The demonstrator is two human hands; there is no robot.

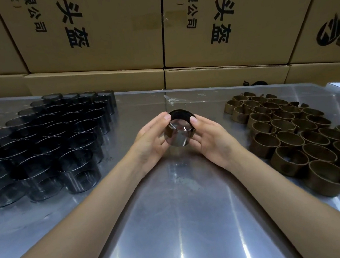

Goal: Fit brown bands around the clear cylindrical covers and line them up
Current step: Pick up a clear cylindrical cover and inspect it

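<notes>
Backdrop: stacked brown cardboard cartons (pixel 96 32) with black printed characters, 12 o'clock, behind the bench.
Bench: reflective stainless-steel table (pixel 171 210), spanning the whole foreground.
Cover stock: cluster of dark-tinted clear cylindrical plastic covers (pixel 50 142), upright and packed side by side, 9–10 o'clock.
Band stock: cluster of loose brown ring-shaped bands (pixel 295 131), mostly standing on edge, touching each other, 3 o'clock.
Work piece: one clear cylindrical cover (pixel 178 133), tilted, open mouth toward 12 o'clock, lifted at centre; dark rim at its far end. Whether a band sits on it, cannot tell.
Step (judgement): early in a cycle; cover in hand, band likely not yet fitted.
Next move (judgement): one hand must free itself to fetch a band from 3 o'clock, then slide it squarely over the cover.
Left hand (pixel 151 138): fingers curled round the cover's 9 o'clock wall, thumb tip at rim; grasping.
Right hand (pixel 210 138): mirrors it at 3 o'clock, thumb on rim; grasping.
</notes>
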